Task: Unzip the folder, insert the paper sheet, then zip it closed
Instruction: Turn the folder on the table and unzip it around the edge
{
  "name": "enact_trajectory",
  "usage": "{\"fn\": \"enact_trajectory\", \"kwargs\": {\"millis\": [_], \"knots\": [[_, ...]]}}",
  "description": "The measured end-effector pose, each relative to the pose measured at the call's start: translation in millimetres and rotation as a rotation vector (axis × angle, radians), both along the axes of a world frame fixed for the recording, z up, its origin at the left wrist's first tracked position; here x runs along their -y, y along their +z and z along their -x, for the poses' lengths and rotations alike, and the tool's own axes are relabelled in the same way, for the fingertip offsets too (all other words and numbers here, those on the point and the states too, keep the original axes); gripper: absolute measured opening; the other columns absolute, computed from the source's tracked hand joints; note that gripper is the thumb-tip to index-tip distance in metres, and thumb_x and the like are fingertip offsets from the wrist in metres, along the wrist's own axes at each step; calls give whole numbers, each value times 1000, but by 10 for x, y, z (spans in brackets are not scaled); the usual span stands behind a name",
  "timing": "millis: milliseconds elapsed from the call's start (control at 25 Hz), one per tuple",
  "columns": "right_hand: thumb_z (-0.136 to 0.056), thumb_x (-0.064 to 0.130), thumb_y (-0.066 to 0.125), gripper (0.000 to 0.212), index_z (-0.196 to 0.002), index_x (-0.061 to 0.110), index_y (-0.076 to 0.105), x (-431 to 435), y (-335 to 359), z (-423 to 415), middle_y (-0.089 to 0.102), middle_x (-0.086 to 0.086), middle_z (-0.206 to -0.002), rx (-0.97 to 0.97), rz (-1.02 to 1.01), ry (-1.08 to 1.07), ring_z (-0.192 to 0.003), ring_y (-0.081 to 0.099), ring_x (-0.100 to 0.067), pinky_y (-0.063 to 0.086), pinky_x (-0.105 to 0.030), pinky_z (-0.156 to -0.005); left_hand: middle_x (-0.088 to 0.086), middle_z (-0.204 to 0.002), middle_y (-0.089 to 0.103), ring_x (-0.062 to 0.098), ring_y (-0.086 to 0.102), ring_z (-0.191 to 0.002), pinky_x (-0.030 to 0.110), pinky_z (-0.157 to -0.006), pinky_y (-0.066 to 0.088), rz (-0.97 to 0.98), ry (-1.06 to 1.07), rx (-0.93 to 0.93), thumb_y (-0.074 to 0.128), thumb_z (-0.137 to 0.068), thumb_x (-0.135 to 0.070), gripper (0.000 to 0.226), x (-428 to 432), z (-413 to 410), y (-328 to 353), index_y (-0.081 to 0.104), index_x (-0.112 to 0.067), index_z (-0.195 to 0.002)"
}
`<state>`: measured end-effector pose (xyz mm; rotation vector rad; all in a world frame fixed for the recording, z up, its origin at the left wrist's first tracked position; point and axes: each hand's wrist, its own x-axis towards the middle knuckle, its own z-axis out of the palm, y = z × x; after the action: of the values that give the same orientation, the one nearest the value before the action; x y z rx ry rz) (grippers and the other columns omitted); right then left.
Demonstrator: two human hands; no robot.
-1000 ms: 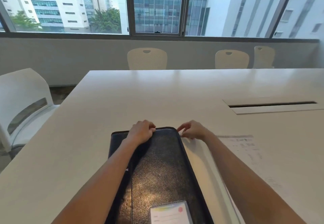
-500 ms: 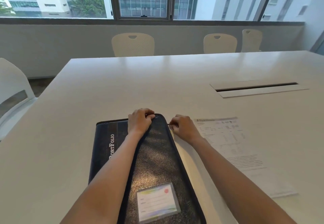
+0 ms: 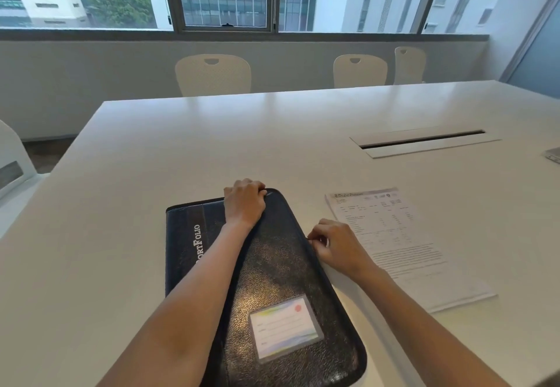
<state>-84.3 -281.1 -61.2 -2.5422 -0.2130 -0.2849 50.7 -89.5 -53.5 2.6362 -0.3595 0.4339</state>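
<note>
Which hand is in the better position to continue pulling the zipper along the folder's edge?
The right hand: its fingers pinch at the folder's right edge, where the zipper runs. The left hand presses on the far corner, steadying it.

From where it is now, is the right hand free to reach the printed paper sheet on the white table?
Probably yes. The right hand pinches at the black zip folder's right edge, and the printed paper sheet lies flat just beside it on the white table, with nothing between them.

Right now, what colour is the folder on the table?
The folder is black with a grainy sheen and white lettering on its spine, seen from the head camera.
</note>
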Motion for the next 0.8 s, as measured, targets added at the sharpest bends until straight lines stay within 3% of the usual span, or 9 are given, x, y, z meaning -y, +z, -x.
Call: {"fn": "enact_trajectory", "kwargs": {"millis": [80, 200, 360, 480, 600, 800], "knots": [[-85, 12, 64, 13, -92, 9, 75, -45, 27, 15, 68, -1, -85, 15, 20, -24, -73, 60, -9, 57, -28, -72, 8, -135, 57, 27, 50, -122, 46, -102, 35, -86, -66, -31, 47, -99, -33, 36, 44, 130, -3, 60, -16, -128], [-86, 12, 65, 14, -96, 12, 75, -83, 76, 28, 67, 0, -88, 30, 17, -38, -72, 60, -10, 53, -24, -72, 11, -157, 29, 28, 24, -144, 50, -116, 15, -141, -146, -148, 36, -100, -45, 52, 91, 435, -59, 39, -19, -145], [-86, 10, 64, 13, -92, 10, 75, -105, 134, 60, 68, -4, -88, 41, 43, -19, -75, 61, -15, 54, -34, -73, 9, -163, 6, 30, -3, -149, 57, -114, -7, -221, -224, -259, 23, -94, -65, 59, 115, 839, -170, 25, -41, -148], [-86, 8, 62, 13, -92, 7, 73, -94, 145, 117, 67, -6, -90, 46, 70, 8, -79, 62, -19, 54, -39, -74, 4, -163, 5, 31, -7, -148, 62, -109, -16, -206, -287, -309, 25, -92, -68, 49, 113, 969, -155, 30, -57, -140], [-86, 9, 62, 12, -91, 6, 72, -58, 132, 278, 66, -4, -91, 25, 78, 31, -79, 61, -18, 55, -38, -74, 3, -163, 6, 29, -6, -148, 62, -110, -14, -208, -260, -357, 31, -94, -65, 45, 97, 1000, -81, 34, -59, -138], [-87, 9, 62, 11, -92, 4, 71, 31, 100, 722, 66, -7, -91, 24, 65, 52, -80, 60, -19, 54, -33, -73, 2, -163, 11, 26, 0, -149, 60, -113, -8, -232, -213, -283, 28, -94, -65, 44, 106, 1082, -88, 36, -59, -137]]}}
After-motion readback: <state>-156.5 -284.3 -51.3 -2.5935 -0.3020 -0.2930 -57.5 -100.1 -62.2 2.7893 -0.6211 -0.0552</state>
